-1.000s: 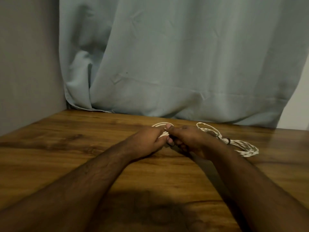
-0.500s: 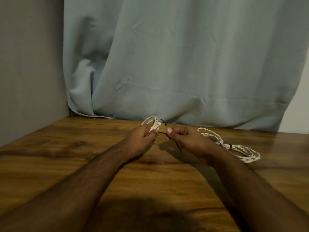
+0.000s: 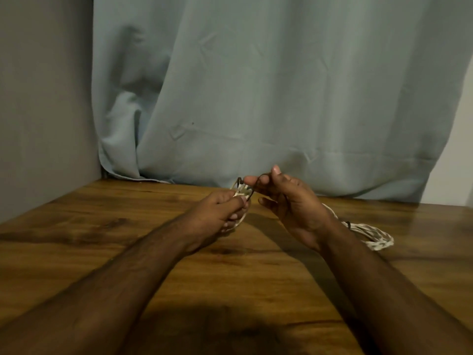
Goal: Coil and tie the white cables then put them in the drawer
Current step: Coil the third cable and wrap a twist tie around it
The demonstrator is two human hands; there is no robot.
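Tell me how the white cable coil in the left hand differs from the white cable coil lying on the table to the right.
The held coil is gripped by the left hand above the wooden table; the lying coil rests on it, untouched.
The held coil's dark tie is loose, one end pinched by the right hand; the lying coil's dark tie is already cinched around it.
The hand hides most of the held coil; the lying coil shows about half.
Both are white, multi-loop bundles.

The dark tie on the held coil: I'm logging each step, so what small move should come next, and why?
Probably draw the dark tie snug around the coil. The right hand pinches the tie's end, raised, while the left hand grips the coil, and the tie looks loose. The other coil on the table already carries a tie.
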